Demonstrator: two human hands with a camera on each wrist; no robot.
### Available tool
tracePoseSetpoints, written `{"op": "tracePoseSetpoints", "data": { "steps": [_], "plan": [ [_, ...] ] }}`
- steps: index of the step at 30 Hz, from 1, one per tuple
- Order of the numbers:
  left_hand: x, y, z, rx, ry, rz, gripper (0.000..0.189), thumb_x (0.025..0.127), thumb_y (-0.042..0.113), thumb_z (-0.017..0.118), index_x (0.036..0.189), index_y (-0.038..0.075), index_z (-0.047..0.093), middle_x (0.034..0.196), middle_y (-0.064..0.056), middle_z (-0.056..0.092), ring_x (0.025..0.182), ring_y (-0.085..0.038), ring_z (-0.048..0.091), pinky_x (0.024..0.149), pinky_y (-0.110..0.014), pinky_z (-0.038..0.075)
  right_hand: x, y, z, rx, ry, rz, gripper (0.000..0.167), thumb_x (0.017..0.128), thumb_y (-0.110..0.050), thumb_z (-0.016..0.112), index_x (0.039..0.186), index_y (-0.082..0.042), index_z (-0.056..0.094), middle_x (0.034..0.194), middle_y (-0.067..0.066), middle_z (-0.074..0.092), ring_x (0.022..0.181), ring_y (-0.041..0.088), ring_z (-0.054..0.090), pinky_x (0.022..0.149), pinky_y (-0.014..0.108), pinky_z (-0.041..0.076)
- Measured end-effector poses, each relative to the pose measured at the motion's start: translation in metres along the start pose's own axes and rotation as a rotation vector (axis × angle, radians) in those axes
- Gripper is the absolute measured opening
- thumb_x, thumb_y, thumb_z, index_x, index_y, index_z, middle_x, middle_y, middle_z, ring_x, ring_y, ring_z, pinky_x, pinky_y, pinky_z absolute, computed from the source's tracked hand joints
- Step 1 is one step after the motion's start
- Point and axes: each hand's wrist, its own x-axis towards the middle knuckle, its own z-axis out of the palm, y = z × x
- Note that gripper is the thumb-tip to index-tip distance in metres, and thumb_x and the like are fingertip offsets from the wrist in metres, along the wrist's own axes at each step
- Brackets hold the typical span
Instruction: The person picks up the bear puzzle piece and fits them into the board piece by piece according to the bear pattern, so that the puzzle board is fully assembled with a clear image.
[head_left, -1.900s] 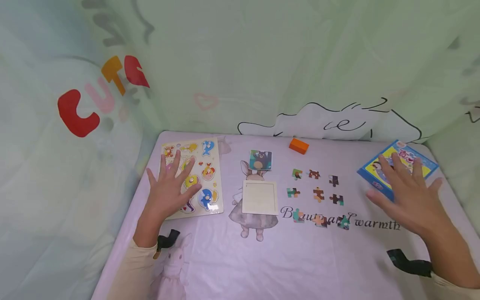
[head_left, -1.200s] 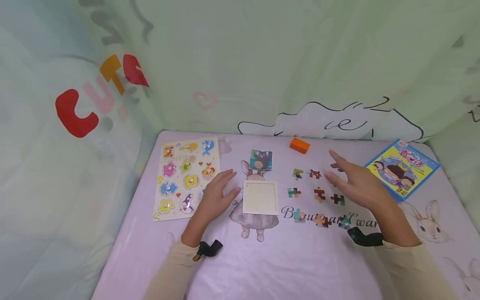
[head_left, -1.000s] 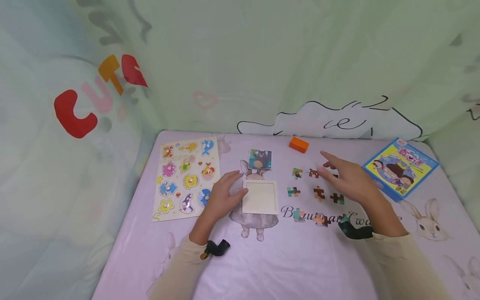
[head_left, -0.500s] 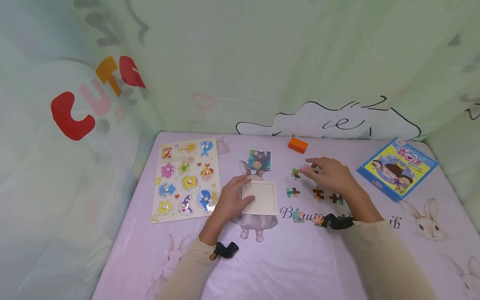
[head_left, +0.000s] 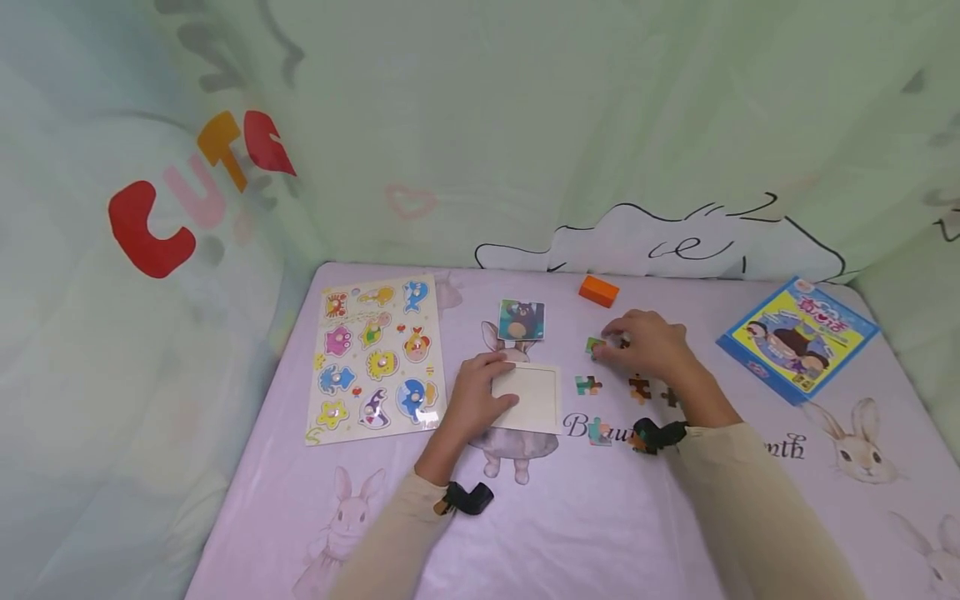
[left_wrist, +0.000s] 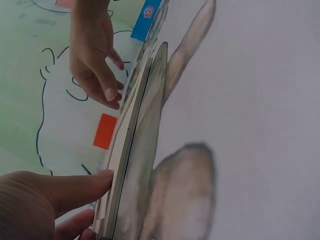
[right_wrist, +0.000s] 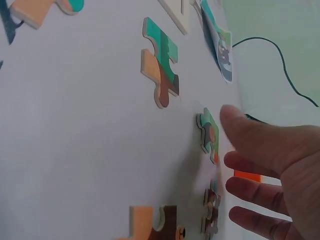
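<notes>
My left hand [head_left: 480, 398] holds the left edge of a square, pale wooden puzzle tray [head_left: 536, 400]; in the left wrist view the thumb [left_wrist: 82, 190] lies against the tray's edge. Over the back row of loose jigsaw pieces hovers my right hand [head_left: 651, 346], its fingers slightly bent with nothing between them. Closest to its thumb is a green jigsaw piece [right_wrist: 207, 135], flat on the cloth. A teal and brown piece [right_wrist: 162, 62] lies nearer the tray, and a brown piece [head_left: 639, 388] sits below the hand. The hand and sleeve hide some pieces.
A bear picture card [head_left: 521, 321] lies behind the tray. On the left is an animal knob puzzle board [head_left: 375, 358]. An orange block [head_left: 598, 292] stands at the back, and a blue and yellow box [head_left: 798, 342] at the right. Curtains border the table.
Both hands came inward from over the board and the box. My left hand reached the tray, which shifted slightly right. My right hand moved left to the back row of pieces.
</notes>
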Motion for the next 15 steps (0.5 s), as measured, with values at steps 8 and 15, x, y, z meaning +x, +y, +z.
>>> {"op": "tracePoseSetpoints", "data": {
  "steps": [8,15],
  "plan": [
    [0.003,-0.002,0.001,-0.024,-0.003,-0.006,0.048,0.083,0.017,0.084,0.128,0.008,0.071,0.138,-0.009,0.061,0.130,-0.031,0.052,0.108,-0.045,0.045,0.006,-0.006,0.005,-0.003,-0.007,0.050,0.045,0.085,-0.038,0.083,0.119,-0.011,0.072,0.122,0.018,0.064,0.117,0.041,0.051,0.100,0.084,0.025],
    [0.003,-0.004,0.004,-0.022,-0.003,-0.003,0.048,0.084,0.019,0.084,0.129,0.008,0.070,0.138,-0.009,0.061,0.128,-0.030,0.051,0.107,-0.044,0.045,0.006,-0.013,0.003,-0.005,0.004,0.055,0.034,0.085,-0.031,0.084,0.107,-0.009,0.071,0.111,0.015,0.067,0.109,0.038,0.054,0.099,0.079,0.030]
  ]
}}
